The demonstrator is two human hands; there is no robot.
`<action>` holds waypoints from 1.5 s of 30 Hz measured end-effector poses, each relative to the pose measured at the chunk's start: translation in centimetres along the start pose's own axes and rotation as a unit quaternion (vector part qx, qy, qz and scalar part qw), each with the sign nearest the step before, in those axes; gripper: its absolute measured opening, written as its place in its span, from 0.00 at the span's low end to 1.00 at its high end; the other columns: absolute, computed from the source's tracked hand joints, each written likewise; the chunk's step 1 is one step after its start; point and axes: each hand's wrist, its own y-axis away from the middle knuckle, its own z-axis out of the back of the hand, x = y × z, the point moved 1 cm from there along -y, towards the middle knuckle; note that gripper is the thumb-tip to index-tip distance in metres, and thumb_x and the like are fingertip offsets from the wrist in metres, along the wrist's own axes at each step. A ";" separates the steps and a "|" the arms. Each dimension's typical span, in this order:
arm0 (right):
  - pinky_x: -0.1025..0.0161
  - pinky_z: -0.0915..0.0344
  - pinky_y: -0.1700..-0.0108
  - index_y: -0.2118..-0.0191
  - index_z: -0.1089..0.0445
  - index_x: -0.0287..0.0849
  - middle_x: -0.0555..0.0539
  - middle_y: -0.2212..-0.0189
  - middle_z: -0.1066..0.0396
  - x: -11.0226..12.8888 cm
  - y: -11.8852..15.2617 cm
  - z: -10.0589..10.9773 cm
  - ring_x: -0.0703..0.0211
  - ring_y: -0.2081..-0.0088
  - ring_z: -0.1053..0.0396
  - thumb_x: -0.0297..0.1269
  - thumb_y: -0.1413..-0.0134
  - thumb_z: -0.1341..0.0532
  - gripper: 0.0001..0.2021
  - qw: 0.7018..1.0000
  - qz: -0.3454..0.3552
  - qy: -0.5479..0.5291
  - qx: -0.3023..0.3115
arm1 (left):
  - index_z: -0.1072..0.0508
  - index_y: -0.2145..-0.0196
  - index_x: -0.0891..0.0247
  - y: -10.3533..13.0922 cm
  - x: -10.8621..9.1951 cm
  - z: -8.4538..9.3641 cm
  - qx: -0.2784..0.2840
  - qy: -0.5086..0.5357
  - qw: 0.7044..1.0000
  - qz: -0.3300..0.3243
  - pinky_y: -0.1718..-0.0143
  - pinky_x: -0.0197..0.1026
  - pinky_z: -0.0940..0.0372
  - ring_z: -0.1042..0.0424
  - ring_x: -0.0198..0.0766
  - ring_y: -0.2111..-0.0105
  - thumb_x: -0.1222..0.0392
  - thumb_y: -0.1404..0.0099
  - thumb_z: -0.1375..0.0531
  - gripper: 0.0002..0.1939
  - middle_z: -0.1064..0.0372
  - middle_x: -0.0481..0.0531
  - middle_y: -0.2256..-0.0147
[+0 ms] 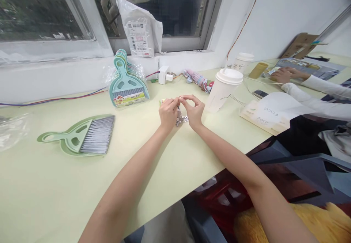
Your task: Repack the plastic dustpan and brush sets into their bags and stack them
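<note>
My left hand (168, 113) and my right hand (194, 110) meet at the fingertips above the middle of the table. Both are closed in a pinch, the right thumb and forefinger forming a ring. Whatever the fingertips hold is too small to make out. Just beneath them lies a small pile of shiny metal pieces (181, 119), partly covered by my left hand. Behind my left hand a bit of a green and yellow card (161, 101) shows.
Green dustpan with brush (76, 135) lies left; wrapped blue dustpans (128, 82) stand behind it. A white lidded cup (225, 89) stands right of my hands, near a paper bag (270, 113) and phone (260, 93). Another person's hands (286, 75) are at far right.
</note>
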 end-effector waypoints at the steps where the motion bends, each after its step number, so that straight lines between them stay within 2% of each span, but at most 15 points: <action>1: 0.49 0.45 0.40 0.71 0.25 0.45 0.50 0.69 0.23 0.0 0.0 0.0 0.56 0.62 0.26 0.41 0.51 0.35 0.06 1.000 0.000 -0.009 -0.002 | 0.25 0.64 0.61 0.0 0.1 0.0 0.000 -0.001 1.000 -0.002 0.65 0.40 0.42 0.34 0.37 0.71 0.59 0.29 0.53 0.17 0.29 0.53 0.73; 10: 0.49 0.41 0.43 0.70 0.24 0.45 0.48 0.69 0.23 0.3 0.1 -0.2 0.54 0.61 0.26 0.43 0.51 0.35 0.08 1.000 -0.026 -0.015 0.001 | 0.24 0.64 0.61 0.1 0.3 0.0 -0.001 0.006 1.000 0.003 0.65 0.40 0.43 0.34 0.37 0.71 0.57 0.29 0.53 0.18 0.28 0.54 0.72; 18: 0.55 0.33 0.52 0.70 0.25 0.44 0.47 0.68 0.24 -0.3 0.0 -0.2 0.54 0.60 0.28 0.46 0.52 0.35 0.10 0.997 -0.057 -0.047 0.026 | 0.24 0.62 0.60 0.1 0.4 0.0 0.003 0.013 1.000 0.009 0.65 0.40 0.42 0.33 0.37 0.70 0.57 0.29 0.53 0.18 0.28 0.54 0.72; 23: 0.56 0.33 0.53 0.70 0.26 0.44 0.48 0.68 0.25 -0.6 -0.4 -0.1 0.56 0.62 0.29 0.48 0.51 0.36 0.11 0.997 -0.035 -0.060 0.046 | 0.24 0.63 0.61 0.2 0.4 0.1 0.005 0.002 1.000 0.008 0.65 0.39 0.42 0.33 0.37 0.71 0.60 0.29 0.52 0.17 0.28 0.52 0.72; 26: 0.57 0.34 0.54 0.70 0.27 0.45 0.48 0.68 0.26 -0.4 -0.7 0.2 0.56 0.62 0.29 0.48 0.50 0.36 0.11 0.998 -0.015 -0.031 0.053 | 0.24 0.61 0.61 0.2 0.4 0.0 0.013 0.010 1.000 0.006 0.64 0.40 0.42 0.33 0.37 0.70 0.61 0.30 0.51 0.15 0.27 0.53 0.72; 32: 0.54 0.37 0.50 0.73 0.26 0.47 0.50 0.70 0.25 -0.2 -1.6 1.3 0.55 0.61 0.30 0.45 0.51 0.34 0.08 0.996 0.019 -0.016 0.086 | 0.24 0.61 0.60 0.1 0.4 -0.1 0.031 0.034 0.999 0.002 0.63 0.40 0.41 0.32 0.37 0.69 0.67 0.33 0.51 0.15 0.27 0.52 0.72; 39: 0.55 0.36 0.51 0.73 0.27 0.47 0.50 0.70 0.25 -0.2 -2.2 1.9 0.55 0.60 0.30 0.44 0.51 0.34 0.08 0.992 0.023 0.008 0.127 | 0.24 0.62 0.60 0.2 0.4 0.0 0.041 0.037 0.998 0.000 0.64 0.40 0.41 0.32 0.37 0.70 0.71 0.37 0.51 0.17 0.28 0.50 0.73; 42: 0.56 0.37 0.50 0.72 0.27 0.47 0.50 0.69 0.25 0.0 -2.1 1.8 0.56 0.60 0.30 0.44 0.51 0.34 0.07 0.991 0.035 0.021 0.131 | 0.23 0.64 0.60 0.0 0.2 0.1 0.035 0.057 0.998 0.019 0.63 0.40 0.40 0.32 0.36 0.70 0.71 0.38 0.50 0.17 0.28 0.50 0.73; 45: 0.55 0.37 0.50 0.71 0.26 0.47 0.50 0.68 0.25 0.0 -2.3 2.0 0.56 0.59 0.30 0.43 0.51 0.34 0.06 0.990 0.039 0.013 0.131 | 0.23 0.68 0.61 -0.4 -0.5 0.1 0.024 0.114 0.991 0.068 0.63 0.39 0.39 0.32 0.35 0.72 0.69 0.37 0.49 0.14 0.29 0.49 0.76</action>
